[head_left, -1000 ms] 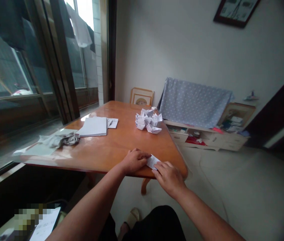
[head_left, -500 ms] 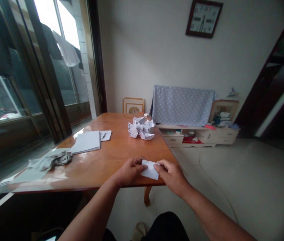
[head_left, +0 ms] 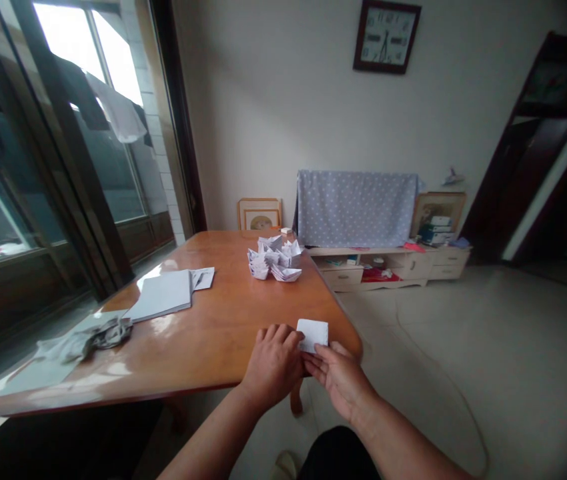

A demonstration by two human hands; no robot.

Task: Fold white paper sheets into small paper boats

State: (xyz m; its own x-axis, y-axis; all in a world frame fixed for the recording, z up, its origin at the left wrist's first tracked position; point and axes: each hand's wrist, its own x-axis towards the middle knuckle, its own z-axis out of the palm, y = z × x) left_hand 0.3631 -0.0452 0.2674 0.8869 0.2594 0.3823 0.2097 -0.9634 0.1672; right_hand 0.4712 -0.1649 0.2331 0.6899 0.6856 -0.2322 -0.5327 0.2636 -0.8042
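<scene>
A small folded piece of white paper [head_left: 312, 334] is held upright over the near right corner of the wooden table [head_left: 213, 333]. My left hand [head_left: 273, 363] is closed on its lower left edge. From below and to the right, the fingers of my right hand [head_left: 339, 377] pinch the same paper. Both hands touch each other at the paper. A pile of several folded white paper shapes [head_left: 273, 258] sits further back on the table.
A stack of white sheets [head_left: 163, 295] lies on the table's left half, and a crumpled grey cloth [head_left: 88, 337] near the left edge. Behind the table stand a low cabinet [head_left: 388, 267] with a dotted blue cloth, framed pictures, a wall clock [head_left: 386, 37] and large windows at left.
The paper went from lying on the table edge to being lifted and held upright between both hands. The view tilted upward, showing more of the wall and clock.
</scene>
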